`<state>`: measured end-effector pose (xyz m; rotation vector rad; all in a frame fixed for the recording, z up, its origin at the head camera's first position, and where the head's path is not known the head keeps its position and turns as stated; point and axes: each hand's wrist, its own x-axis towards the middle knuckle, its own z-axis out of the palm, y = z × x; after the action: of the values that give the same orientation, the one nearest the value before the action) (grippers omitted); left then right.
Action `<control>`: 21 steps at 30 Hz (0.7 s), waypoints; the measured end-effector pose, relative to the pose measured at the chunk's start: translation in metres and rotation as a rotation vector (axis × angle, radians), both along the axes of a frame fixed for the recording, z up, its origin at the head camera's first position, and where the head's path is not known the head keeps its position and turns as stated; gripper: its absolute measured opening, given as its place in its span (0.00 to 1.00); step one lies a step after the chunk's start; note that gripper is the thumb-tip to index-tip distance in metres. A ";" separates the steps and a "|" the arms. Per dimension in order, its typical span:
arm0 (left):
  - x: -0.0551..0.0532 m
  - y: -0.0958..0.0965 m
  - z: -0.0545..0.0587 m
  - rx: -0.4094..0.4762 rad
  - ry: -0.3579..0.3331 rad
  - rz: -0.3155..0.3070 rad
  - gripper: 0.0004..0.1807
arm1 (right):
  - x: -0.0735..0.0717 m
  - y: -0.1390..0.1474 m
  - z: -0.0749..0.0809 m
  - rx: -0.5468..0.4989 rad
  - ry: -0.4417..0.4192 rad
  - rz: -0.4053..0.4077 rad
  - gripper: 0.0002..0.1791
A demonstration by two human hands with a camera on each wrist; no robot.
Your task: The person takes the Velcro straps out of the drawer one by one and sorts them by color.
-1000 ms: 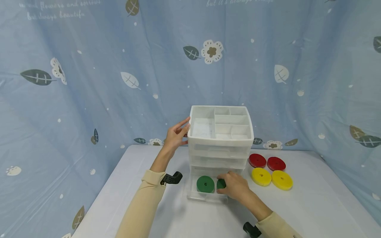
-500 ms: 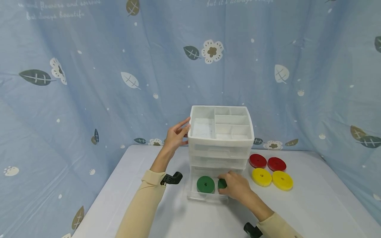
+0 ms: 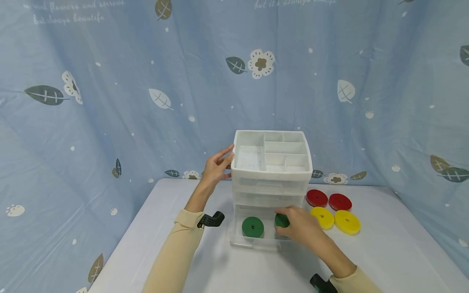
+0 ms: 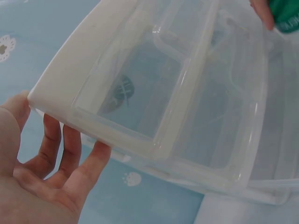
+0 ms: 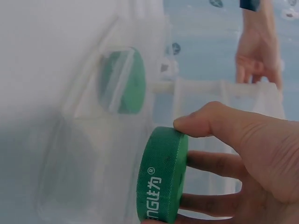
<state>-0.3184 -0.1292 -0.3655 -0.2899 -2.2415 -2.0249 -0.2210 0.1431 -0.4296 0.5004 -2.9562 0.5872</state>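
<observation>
My right hand (image 3: 302,226) pinches a green tape roll (image 5: 163,172) between thumb and fingers, over the right part of the pulled-out bottom drawer (image 3: 254,243). White lettering shows on the roll's edge. A second green roll (image 3: 253,227) lies flat in the drawer's left part. With its fingertips, my left hand (image 3: 216,167) touches the left side of the white drawer unit (image 3: 271,175), near its top rim. In the left wrist view, the left fingers (image 4: 96,161) reach along that side, loosely extended, and the thumb is at the corner.
Right of the unit, two red rolls (image 3: 340,202) lie behind two yellow rolls (image 3: 347,222) on the white table (image 3: 388,252). Divided compartments (image 3: 286,152) form the unit's top. A blue patterned curtain (image 3: 205,81) hangs behind and along the sides.
My right hand has shifted right and slightly up with the green roll, away from the other green roll. The left hand has stayed at the unit's side.
</observation>
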 end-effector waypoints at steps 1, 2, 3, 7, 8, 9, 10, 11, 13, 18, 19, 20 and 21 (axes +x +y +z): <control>0.000 0.000 0.000 0.001 -0.001 0.001 0.21 | 0.001 0.003 0.002 0.004 0.001 -0.003 0.29; 0.000 0.000 0.000 0.002 -0.002 0.001 0.21 | 0.002 0.006 0.004 0.007 -0.002 -0.009 0.29; 0.000 0.000 0.000 0.005 -0.003 0.001 0.21 | 0.003 0.010 0.005 0.010 -0.004 -0.015 0.29; 0.000 0.000 0.000 0.007 -0.008 0.004 0.21 | 0.003 0.029 0.008 0.037 -0.022 -0.042 0.30; 0.000 0.000 0.000 0.010 -0.009 0.002 0.22 | 0.002 0.035 0.007 0.047 -0.028 -0.053 0.30; -0.001 0.000 0.000 0.012 -0.009 0.001 0.22 | 0.001 0.041 0.007 0.058 -0.032 -0.065 0.30; -0.001 0.000 0.000 0.014 -0.011 0.000 0.22 | 0.000 0.047 0.005 0.068 -0.036 -0.078 0.30; -0.002 0.000 0.000 0.015 -0.011 -0.001 0.22 | -0.001 0.053 0.004 0.077 -0.038 -0.090 0.30; -0.002 -0.001 0.000 0.020 -0.012 -0.001 0.22 | -0.003 0.065 0.000 0.091 -0.040 -0.115 0.30; -0.002 0.000 0.001 0.025 -0.016 -0.005 0.22 | -0.001 0.088 -0.009 0.115 -0.066 -0.153 0.30; -0.003 0.000 0.000 0.026 -0.017 -0.006 0.22 | -0.001 0.091 -0.011 0.123 -0.081 -0.156 0.29; -0.003 0.000 0.001 0.027 -0.018 -0.007 0.22 | -0.001 0.094 -0.014 0.131 -0.099 -0.162 0.29; -0.004 0.000 0.001 0.028 -0.019 -0.008 0.22 | -0.001 0.097 -0.016 0.136 -0.118 -0.164 0.29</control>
<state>-0.3220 -0.1294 -0.3650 -0.2795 -2.2246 -2.0698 -0.2216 0.2397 -0.4458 0.2371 -3.1245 0.4140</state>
